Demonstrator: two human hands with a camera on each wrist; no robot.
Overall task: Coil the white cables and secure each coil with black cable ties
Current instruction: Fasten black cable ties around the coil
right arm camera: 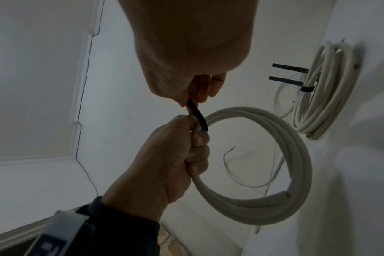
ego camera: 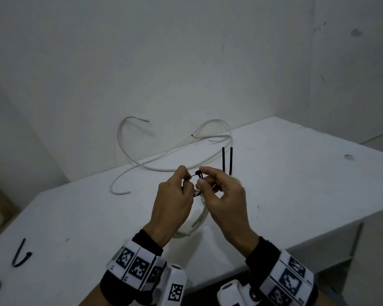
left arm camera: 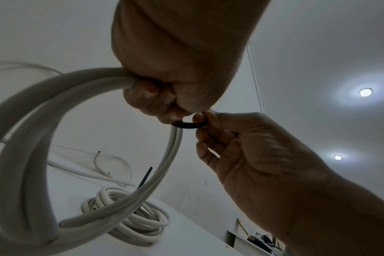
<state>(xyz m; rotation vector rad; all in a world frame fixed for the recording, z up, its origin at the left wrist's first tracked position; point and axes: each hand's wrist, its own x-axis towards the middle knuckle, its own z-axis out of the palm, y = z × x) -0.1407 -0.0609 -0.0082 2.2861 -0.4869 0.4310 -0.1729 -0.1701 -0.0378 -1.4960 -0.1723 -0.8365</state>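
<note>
White coil (right arm camera: 263, 173) gripped in left hand (ego camera: 173, 204) fingers; right hand (ego camera: 226, 199) fingers pinch black tie (right arm camera: 197, 116) looped round it.

White cable coil (right arm camera: 259, 175) frame centre, black cable tie (right arm camera: 197, 116) looped round its top. Second coil (right arm camera: 324, 90) upper right, tied, 2 tails projecting.

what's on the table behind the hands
A finished white coil with two black tie tails and loose white cable; in the head view the right hand covers most of that coil.
</note>
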